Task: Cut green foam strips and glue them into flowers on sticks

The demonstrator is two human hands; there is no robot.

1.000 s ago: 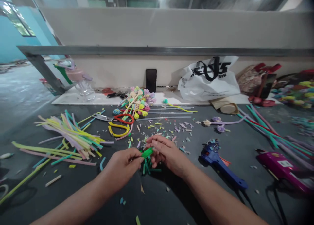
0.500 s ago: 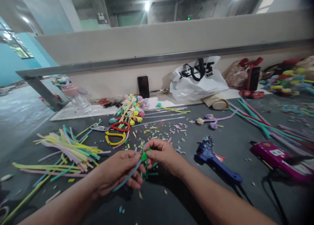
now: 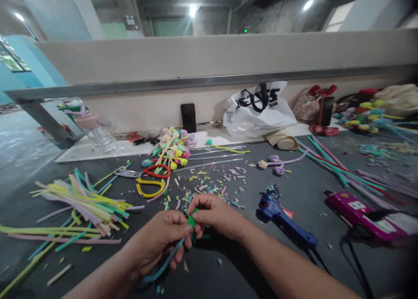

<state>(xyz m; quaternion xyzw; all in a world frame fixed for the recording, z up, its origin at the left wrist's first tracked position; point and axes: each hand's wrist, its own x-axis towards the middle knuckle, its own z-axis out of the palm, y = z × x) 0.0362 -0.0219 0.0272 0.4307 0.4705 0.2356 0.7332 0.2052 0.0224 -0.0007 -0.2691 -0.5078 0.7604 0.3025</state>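
My left hand (image 3: 160, 238) is closed in a pinch on a blue pipe cleaner (image 3: 163, 267), whose free end curves down toward the tabletop. At its upper end is a small bright green piece (image 3: 191, 221), partly covered by fingers. My right hand (image 3: 215, 214) pinches this green piece from the other side, fingertips close to those of the left. A darker green strip (image 3: 205, 236) shows just below the right fingers. Just beyond the hands, short colored clippings (image 3: 209, 188) are scattered over the dark table.
Left lie a bundle of pipe cleaners (image 3: 88, 199) and scissors (image 3: 152, 181) with red and yellow handles. Behind is a pile of pipe-cleaner flowers (image 3: 173, 146). Right are a blue corded tool (image 3: 284, 220) and a magenta corded tool (image 3: 355, 214). A white bag (image 3: 261, 112) leans at the back.
The camera view has shifted slightly. Both hands stay together at the green piece, with the fingers drawn closer around it; the blue pipe cleaner hangs at a slightly steeper angle.
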